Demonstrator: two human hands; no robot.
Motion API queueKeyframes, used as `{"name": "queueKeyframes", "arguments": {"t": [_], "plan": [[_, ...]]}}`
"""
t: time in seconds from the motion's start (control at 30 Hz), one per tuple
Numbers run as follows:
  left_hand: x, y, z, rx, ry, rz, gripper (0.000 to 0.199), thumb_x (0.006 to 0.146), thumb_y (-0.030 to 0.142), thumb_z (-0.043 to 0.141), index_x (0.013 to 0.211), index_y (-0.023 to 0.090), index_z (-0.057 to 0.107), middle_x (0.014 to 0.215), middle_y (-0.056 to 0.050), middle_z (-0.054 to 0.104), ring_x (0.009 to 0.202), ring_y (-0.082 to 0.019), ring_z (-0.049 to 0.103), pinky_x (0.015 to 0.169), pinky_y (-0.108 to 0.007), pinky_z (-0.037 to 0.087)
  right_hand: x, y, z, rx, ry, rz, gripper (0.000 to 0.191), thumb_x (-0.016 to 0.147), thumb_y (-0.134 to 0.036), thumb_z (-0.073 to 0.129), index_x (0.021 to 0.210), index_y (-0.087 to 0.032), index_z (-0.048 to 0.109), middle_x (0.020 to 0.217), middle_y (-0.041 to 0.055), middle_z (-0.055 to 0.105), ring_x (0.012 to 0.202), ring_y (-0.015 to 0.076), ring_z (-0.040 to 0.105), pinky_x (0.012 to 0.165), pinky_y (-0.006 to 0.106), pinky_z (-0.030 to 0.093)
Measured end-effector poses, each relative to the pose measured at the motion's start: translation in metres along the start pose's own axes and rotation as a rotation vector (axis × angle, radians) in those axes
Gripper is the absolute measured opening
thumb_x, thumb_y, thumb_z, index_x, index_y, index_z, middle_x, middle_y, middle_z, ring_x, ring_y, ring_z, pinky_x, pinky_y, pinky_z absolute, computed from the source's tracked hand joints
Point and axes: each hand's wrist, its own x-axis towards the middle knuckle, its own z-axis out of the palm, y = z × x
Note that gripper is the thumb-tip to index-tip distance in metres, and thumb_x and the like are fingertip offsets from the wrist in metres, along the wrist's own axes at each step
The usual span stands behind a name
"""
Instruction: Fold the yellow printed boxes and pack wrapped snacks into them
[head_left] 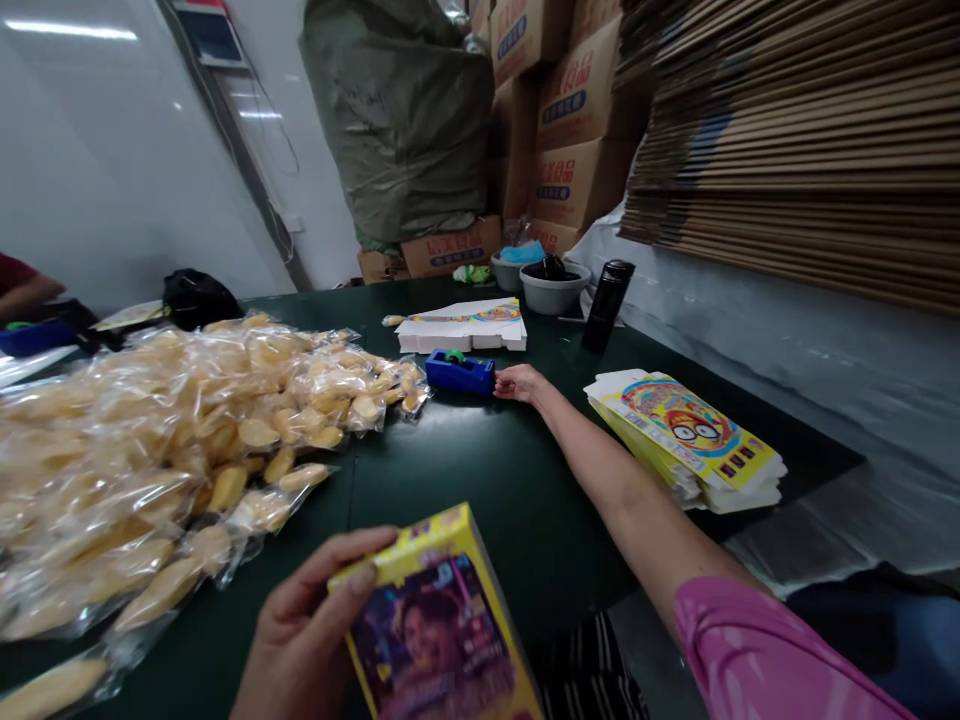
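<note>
My left hand [304, 625] grips a yellow printed carton box [435, 625] at the bottom of the view, its fingers wrapped over the near edge. My right hand [521, 384] rests on the dark green table [480, 490], holding nothing, with its fingertips close to a blue tape dispenser [460, 372]. A large heap of clear plastic packets of yellow food pieces [165, 450] lies to the left. Right of my forearm sits a stack of flat yellow printed cartons [686, 440]. Beyond the dispenser lies a stack of flat white printed card [461, 328].
Flattened corrugated cardboard [787, 150] leans at upper right. Printed cartons [581, 110] and a green sack [397, 120] stand behind the table. Grey bowls [555, 287] and a black flask [607, 305] stand at its far edge. A co-worker's red-sleeved arm [22, 287] shows at far left.
</note>
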Motion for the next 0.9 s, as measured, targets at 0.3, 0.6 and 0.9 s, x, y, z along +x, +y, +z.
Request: {"name": "queueKeyframes", "arguments": {"t": [0.3, 0.6, 0.9], "plan": [[0.017, -0.001, 0.001, 0.544, 0.031, 1.187, 0.026, 0.086, 0.012, 0.061, 0.108, 0.025, 0.069, 0.108, -0.004, 0.07, 0.101, -0.017, 0.065, 0.087, -0.027, 0.054, -0.1, -0.002, 0.03, 0.028, 0.031, -0.174, 0.014, 0.097, -0.025, 0.059, 0.091, -0.013, 0.061, 0.073, -0.0027, 0.058, 0.053, 0.0077, 0.053, 0.049, 0.019, 0.046], [0.009, -0.029, 0.011, 0.862, 0.049, 1.411, 0.044, 0.082, 0.0, 0.061, 0.119, 0.024, 0.061, 0.11, -0.007, 0.065, 0.102, -0.02, 0.064, 0.09, -0.036, 0.055, -0.273, 0.09, 0.075, 0.362, -0.466, -0.142, 0.024, 0.071, -0.034, 0.081, 0.065, -0.017, 0.065, 0.049, -0.0049, 0.052, 0.037, 0.0064, 0.042, 0.039, 0.021, 0.037], [0.005, -0.047, 0.016, 0.918, -0.006, 1.435, 0.043, 0.083, 0.001, 0.063, 0.121, 0.022, 0.061, 0.115, -0.009, 0.067, 0.11, -0.023, 0.062, 0.092, -0.042, 0.055, -0.26, 0.106, 0.07, 0.408, -0.48, 0.002, 0.036, 0.066, -0.037, 0.086, 0.062, -0.016, 0.057, 0.05, -0.0071, 0.05, 0.037, 0.0041, 0.04, 0.037, 0.019, 0.036]]}}
